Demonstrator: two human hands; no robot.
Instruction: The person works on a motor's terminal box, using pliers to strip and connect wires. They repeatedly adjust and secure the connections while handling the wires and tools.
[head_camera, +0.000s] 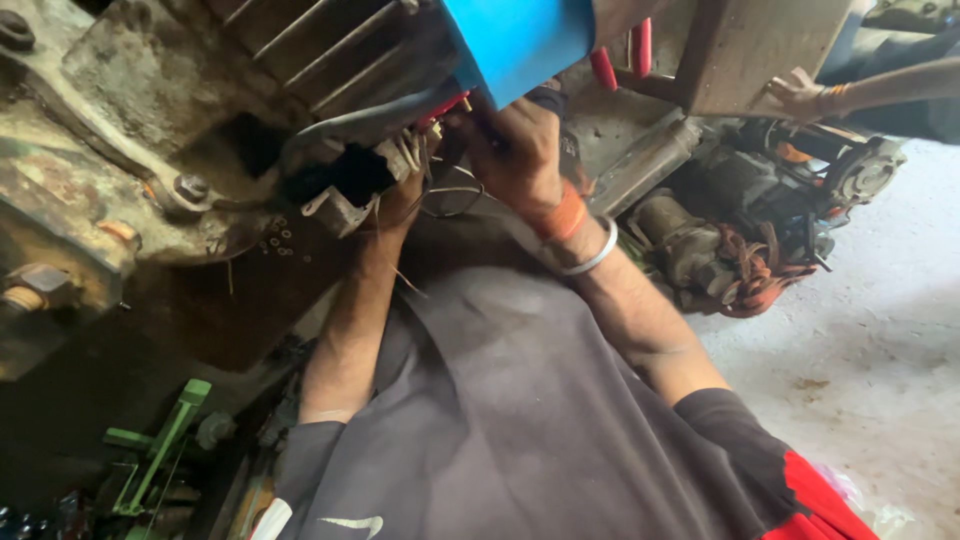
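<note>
Both my arms reach up under a dirty finned engine (300, 50) beside a bright blue panel (515, 40). My right hand (515, 150), with an orange thread band and a silver bangle on the wrist, is closed around something small and red at the bundle of wires (430, 150); what it grips is mostly hidden. My left hand (405, 195) sits lower, its fingers among the white and thin dark wires near a black opening (340, 175). Its fingers are largely hidden behind the wires.
A rusty metal casing with bolts (90, 200) fills the left. Green metal parts (160, 450) lie bottom left. Old motors with copper windings (740, 270) are piled at right. Another person's hand (800, 95) rests on a box at top right. Pale concrete floor (870, 350) lies at right.
</note>
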